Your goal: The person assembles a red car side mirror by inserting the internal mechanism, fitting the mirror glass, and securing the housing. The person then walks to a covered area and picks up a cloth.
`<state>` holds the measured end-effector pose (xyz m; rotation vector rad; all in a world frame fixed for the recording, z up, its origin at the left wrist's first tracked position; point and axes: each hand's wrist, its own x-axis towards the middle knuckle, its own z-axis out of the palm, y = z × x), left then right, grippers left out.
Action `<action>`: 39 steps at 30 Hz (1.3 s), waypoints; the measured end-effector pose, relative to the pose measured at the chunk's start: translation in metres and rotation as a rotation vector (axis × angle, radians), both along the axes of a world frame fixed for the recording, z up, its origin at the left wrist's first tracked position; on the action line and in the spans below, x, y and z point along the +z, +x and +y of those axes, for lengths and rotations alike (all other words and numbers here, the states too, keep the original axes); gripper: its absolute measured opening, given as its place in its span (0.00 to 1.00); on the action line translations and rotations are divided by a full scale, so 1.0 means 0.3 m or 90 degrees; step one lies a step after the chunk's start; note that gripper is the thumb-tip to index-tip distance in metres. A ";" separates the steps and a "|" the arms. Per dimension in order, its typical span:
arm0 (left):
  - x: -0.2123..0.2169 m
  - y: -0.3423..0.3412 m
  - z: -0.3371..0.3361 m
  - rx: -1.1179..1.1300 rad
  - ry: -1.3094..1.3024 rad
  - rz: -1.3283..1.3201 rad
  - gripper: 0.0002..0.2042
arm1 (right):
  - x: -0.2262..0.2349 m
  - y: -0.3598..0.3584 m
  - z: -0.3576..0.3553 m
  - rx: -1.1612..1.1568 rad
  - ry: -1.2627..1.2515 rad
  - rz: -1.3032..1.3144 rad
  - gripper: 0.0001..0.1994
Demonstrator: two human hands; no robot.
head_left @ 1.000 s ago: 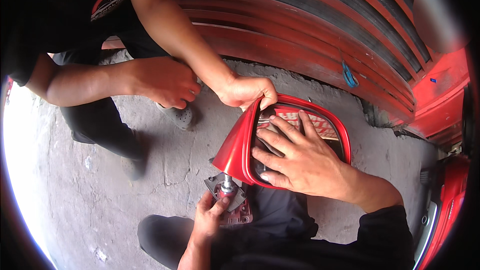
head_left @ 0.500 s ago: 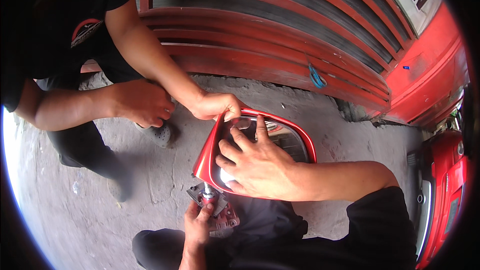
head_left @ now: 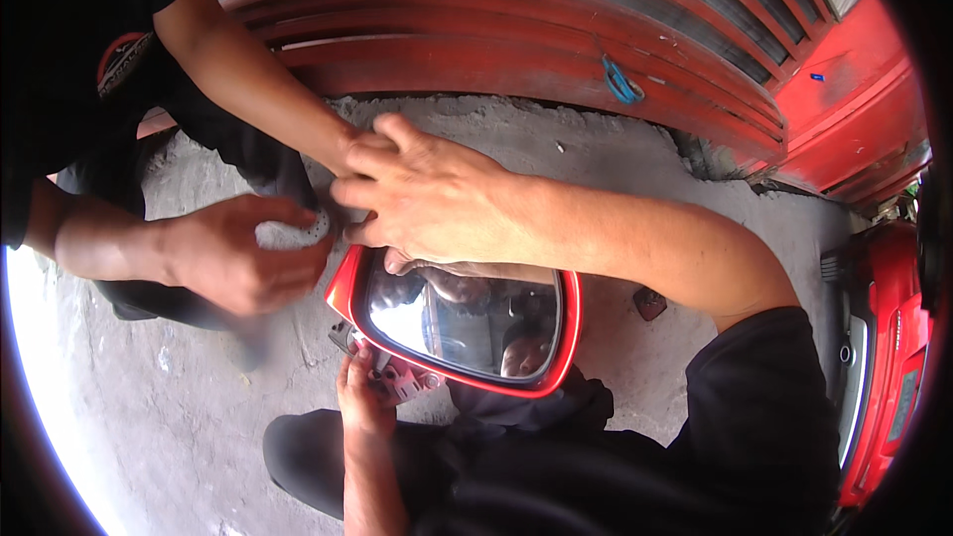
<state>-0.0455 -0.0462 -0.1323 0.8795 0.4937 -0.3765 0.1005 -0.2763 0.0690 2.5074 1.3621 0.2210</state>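
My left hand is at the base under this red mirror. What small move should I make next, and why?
Perhaps lower your right hand to steady the red mirror: in view, that hand overlaps the other person's wrist, leaving most of the glass uncovered, while your left hand is at the base below.

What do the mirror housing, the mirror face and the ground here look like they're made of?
Mirror housing: probably plastic, painted glossy red; light glints off its corner, but paint hides what's beneath.
Mirror face: likely mirrored glass, smooth and polished; it shows clear reflections.
Ground: seemingly concrete, matte and rough, judging by its gray, blotchy surface and uneven edge near the red gate.
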 end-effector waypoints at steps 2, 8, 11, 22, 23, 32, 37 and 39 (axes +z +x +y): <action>-0.017 -0.002 0.011 -0.009 -0.008 -0.006 0.22 | -0.029 0.014 0.008 0.051 -0.024 -0.057 0.11; -0.065 -0.019 0.028 0.003 0.013 -0.145 0.23 | -0.091 0.092 0.065 0.072 0.004 -0.012 0.07; -0.006 -0.017 0.029 -0.026 -0.051 -0.086 0.23 | -0.084 0.121 0.030 0.058 0.026 0.045 0.06; 0.011 -0.025 0.038 0.020 -0.018 0.015 0.21 | -0.048 0.150 0.053 0.035 -0.028 0.147 0.13; 0.017 -0.021 0.039 0.022 -0.018 0.001 0.21 | -0.056 0.159 0.053 0.038 -0.036 0.142 0.13; 0.059 -0.028 0.059 0.039 -0.036 0.077 0.18 | -0.061 0.156 0.105 0.036 -0.072 0.100 0.10; 0.063 -0.029 0.064 0.041 -0.052 0.068 0.20 | -0.052 0.147 0.127 0.038 -0.105 0.094 0.09; 0.054 -0.030 0.067 0.034 -0.054 0.065 0.21 | -0.044 0.146 0.132 0.044 -0.120 0.093 0.10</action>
